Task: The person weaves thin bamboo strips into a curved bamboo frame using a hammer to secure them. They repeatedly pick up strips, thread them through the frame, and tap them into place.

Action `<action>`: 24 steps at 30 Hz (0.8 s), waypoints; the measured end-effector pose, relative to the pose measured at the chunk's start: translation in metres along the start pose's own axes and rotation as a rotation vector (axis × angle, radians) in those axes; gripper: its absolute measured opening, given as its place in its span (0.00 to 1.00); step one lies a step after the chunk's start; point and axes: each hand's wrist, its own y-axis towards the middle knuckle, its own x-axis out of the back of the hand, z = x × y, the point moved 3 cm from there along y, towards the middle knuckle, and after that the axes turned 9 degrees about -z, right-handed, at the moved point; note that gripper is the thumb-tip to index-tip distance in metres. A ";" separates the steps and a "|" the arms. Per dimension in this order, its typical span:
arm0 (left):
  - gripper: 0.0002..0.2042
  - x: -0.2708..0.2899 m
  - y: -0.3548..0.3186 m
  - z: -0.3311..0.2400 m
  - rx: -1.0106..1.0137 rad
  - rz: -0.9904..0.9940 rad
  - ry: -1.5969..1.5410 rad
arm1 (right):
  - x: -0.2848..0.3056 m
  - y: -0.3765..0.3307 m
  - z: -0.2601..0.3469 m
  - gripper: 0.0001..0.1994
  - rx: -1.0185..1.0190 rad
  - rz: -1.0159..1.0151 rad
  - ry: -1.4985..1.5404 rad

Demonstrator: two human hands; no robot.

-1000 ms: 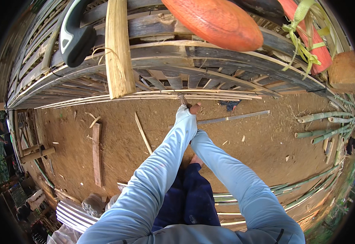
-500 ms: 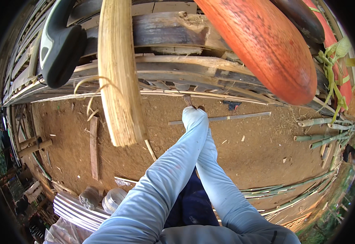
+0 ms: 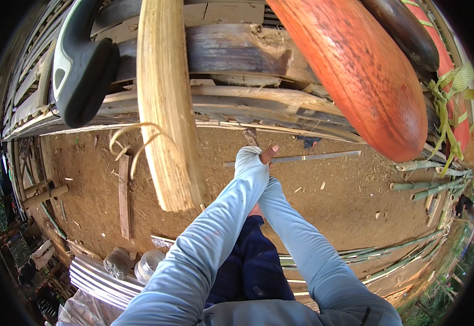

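Closest to the eye, a pale split-wood strip (image 3: 166,103) juts past the edge of a slatted bamboo table (image 3: 220,51), a curled shaving (image 3: 158,129) clinging to it. Beside it lie a black-and-grey moulded tool handle (image 3: 82,81) and a rounded orange-red wooden piece (image 3: 362,70); their ends face the person, which probably makes them easy to grab.

Lower down, both light-blue sleeves (image 3: 220,228) run together, the left crossing in front of the right. The left hand (image 3: 269,154) shows only a little bare skin at the cuff, so whether it grasps anything cannot be told; a brown shape (image 3: 251,137) just ahead is too small to identify. The right hand is mostly or wholly hidden behind the left cuff, its grip also unknown. The closed-up arms suggest the two hands work at one spot.

On the earth floor (image 3: 324,212), a flat grey strip (image 3: 324,157) lies crosswise behind the hands in view; whether they touch it is unclear. Green bamboo poles (image 3: 432,191) sit off to the right, seemingly kept out of the way.
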 end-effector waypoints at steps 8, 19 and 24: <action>0.19 0.002 0.002 -0.007 0.144 0.281 -0.123 | 0.004 0.013 0.017 0.16 -0.006 0.086 0.177; 0.17 -0.003 0.019 0.012 0.504 0.458 -0.320 | 0.003 0.005 0.012 0.14 -0.028 0.216 0.244; 0.13 -0.002 -0.001 -0.007 0.373 0.305 -0.281 | 0.007 -0.002 0.010 0.13 -0.038 0.314 0.273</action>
